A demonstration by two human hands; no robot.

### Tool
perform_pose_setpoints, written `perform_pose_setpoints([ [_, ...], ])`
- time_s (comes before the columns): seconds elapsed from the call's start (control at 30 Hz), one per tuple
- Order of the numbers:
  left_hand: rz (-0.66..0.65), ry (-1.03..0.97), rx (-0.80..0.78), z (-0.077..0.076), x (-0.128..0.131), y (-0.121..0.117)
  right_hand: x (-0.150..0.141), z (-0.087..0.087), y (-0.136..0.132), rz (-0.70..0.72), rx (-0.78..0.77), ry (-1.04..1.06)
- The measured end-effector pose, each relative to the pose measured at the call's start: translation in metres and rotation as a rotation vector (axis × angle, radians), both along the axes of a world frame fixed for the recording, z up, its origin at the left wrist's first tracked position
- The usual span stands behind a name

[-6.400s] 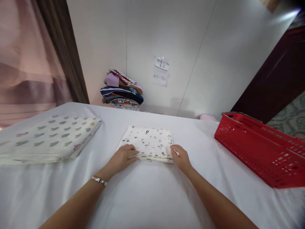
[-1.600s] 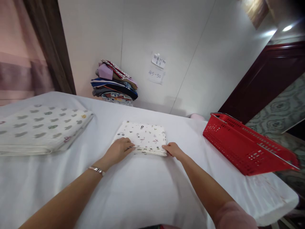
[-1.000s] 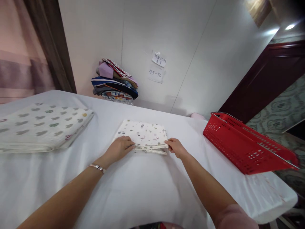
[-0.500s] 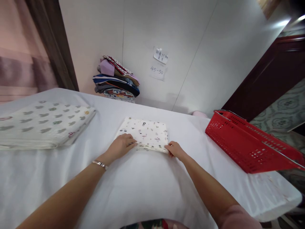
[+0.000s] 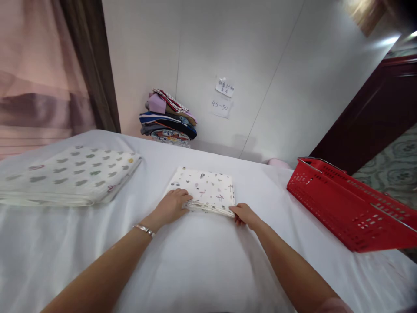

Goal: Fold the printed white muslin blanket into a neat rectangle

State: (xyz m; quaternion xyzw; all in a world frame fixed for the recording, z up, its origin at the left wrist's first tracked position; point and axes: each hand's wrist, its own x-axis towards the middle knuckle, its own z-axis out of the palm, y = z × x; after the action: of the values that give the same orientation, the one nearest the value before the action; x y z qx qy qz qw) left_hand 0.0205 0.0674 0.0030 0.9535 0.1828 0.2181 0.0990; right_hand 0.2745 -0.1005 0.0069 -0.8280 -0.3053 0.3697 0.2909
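A white folded cloth [image 5: 208, 188] with small printed figures lies flat on the white-covered table [image 5: 208, 265], its stacked layers showing along the near edge. My left hand [image 5: 172, 206] is closed over the cloth's near left part, fingers on top and thumb at the edge; a silvery bracelet [image 5: 145, 229] circles that wrist. At the near right corner, my right hand [image 5: 246, 214] pinches the layers between thumb and fingers. Part of its grip is hidden under the corner.
A larger folded cloth with grey cloud-like prints [image 5: 78, 174] lies at the left. On the right stands a red plastic basket [image 5: 352, 204] with metal handles. Against the wall is a pile of folded fabrics [image 5: 169, 117]. Paper notes [image 5: 221, 106] hang on the wall.
The camera view has shifted, so everything sits slightly lower and further right. Both hands stay at the same edge of the folded cloth, with the right still at its corner.
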Motion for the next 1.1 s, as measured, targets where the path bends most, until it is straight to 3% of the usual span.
perform_pose_setpoints([
  [0.23,-0.008,0.114,0.041,0.010,0.005,-0.017,0.012,0.010,0.001,0.023,0.073,-0.033],
  [0.43,-0.061,0.182,-0.154,0.020,0.015,-0.046,0.037,0.016,-0.017,0.129,-0.005,-0.068],
  [0.63,-0.035,0.135,-0.436,0.029,0.011,-0.042,0.034,0.000,-0.022,0.163,-0.019,-0.144],
  [0.87,-0.013,0.236,-0.590,0.037,0.015,-0.026,0.034,-0.012,-0.026,0.146,0.114,-0.373],
  [0.97,-0.039,0.331,-0.519,0.056,0.035,-0.015,0.035,-0.015,-0.024,0.164,0.117,-0.375],
  [1.1,-0.061,0.300,-0.443,0.079,0.097,-0.006,0.037,-0.014,-0.021,0.189,0.110,-0.353],
])
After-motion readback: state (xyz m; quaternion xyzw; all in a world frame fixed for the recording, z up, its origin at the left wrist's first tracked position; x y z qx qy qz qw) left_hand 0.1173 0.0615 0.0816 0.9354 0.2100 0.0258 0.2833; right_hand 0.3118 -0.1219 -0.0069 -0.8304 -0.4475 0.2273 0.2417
